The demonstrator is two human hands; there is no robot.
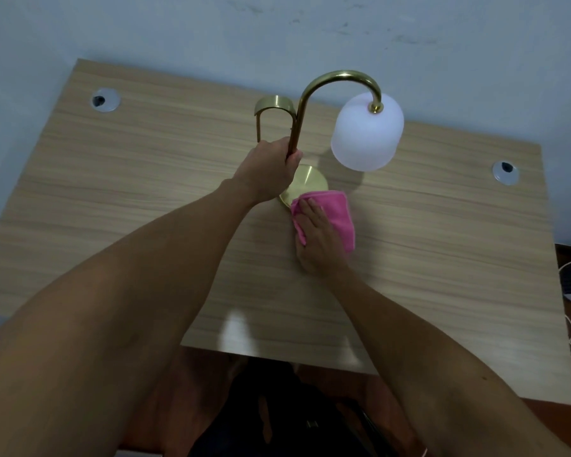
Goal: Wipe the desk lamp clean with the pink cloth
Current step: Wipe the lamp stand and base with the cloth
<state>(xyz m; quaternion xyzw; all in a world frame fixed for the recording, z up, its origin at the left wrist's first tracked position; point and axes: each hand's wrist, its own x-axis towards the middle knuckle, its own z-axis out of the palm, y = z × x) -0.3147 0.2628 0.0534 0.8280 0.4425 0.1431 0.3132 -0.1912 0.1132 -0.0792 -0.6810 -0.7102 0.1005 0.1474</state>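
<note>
Desk: pale wood-grain rectangular tabletop (pixel 442 258), filling mid-frame.
Lamp: brass curved-stem desk lamp with white frosted shade (pixel 367 130), upper centre.
Left hand (pixel 271 169): fingers wrapped tight round stem.
Right hand (pixel 317 239): fingers spread flat, pressing folded pink cloth (pixel 338 214) against round brass base (pixel 310 184), frame centre.

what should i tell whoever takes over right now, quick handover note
Left hand: gripped round the lamp stem, steadying it.
Right hand: flat on the pink cloth, pressing it on the desk at the near edge of the brass base.
Lamp stands upright mid-desk, white shade hanging to the right.
Done: cannot tell which parts are already wiped.
Left: likely finish the base, then stem, curved handle and shade.
</note>
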